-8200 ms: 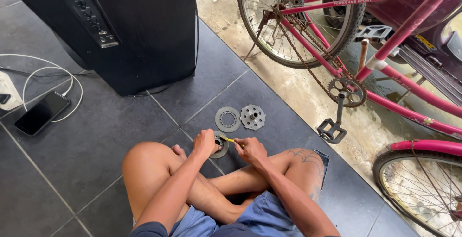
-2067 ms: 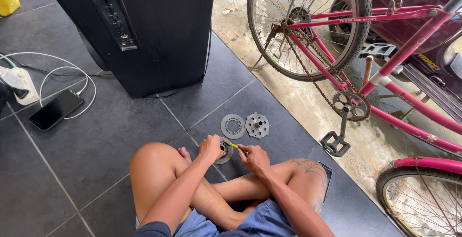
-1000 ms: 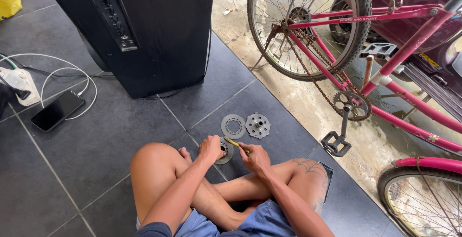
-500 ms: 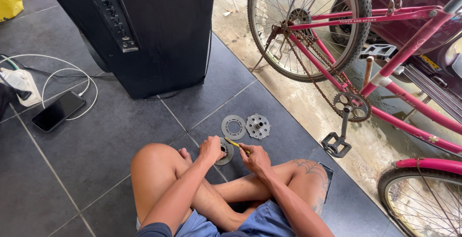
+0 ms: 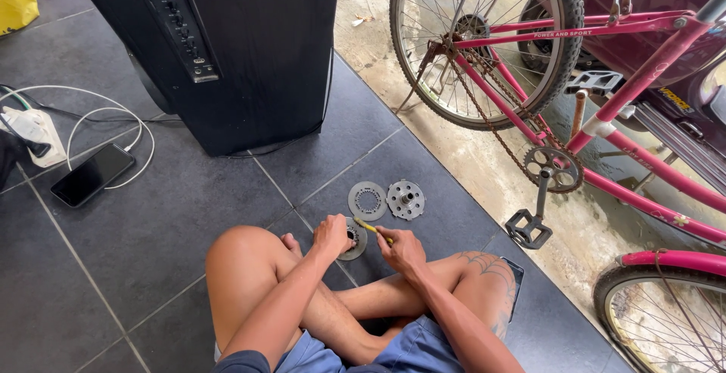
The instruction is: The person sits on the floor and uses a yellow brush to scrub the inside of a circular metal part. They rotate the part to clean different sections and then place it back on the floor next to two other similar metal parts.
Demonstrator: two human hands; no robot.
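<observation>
The metal disc (image 5: 352, 238) lay on the dark floor tiles (image 5: 189, 214) just ahead of the crossed legs, half hidden under the left hand (image 5: 333, 235), whose grip was closed on its rim. The right hand (image 5: 403, 250) pinched a thin yellow tool (image 5: 370, 228), tip angled toward the disc's centre; the contact point was too small to make out. Two more discs (image 5: 386, 199) lay just beyond.
</observation>
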